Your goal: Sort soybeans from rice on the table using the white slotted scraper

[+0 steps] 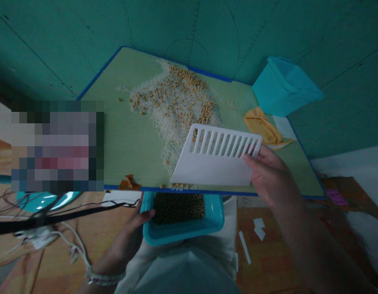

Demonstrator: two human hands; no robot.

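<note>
My right hand (270, 173) grips the right end of a white plastic scraper (215, 169) with a row of slots along its top. The scraper stands tilted on the table near its front edge, beside a spread heap of white rice-like grains (162, 130) mixed with tan, soybean-like beans (185, 75). My left hand (133, 228) holds the left side of a turquoise plastic bin (184, 234), its thumb over the rim. Small dark green beans (179, 208) lie inside the bin, which is just below the table edge. Several tan beans sit by the edge near the scraper.
A pale green table (124, 143) has blue edging. A turquoise container (279, 90) stands back right, near a crumpled orange-yellow cloth (264, 126). An orange scrap (129, 182) lies at the front left. A pixelated patch hides the left side. Cables (75, 245) and paper pieces (259, 228) are below.
</note>
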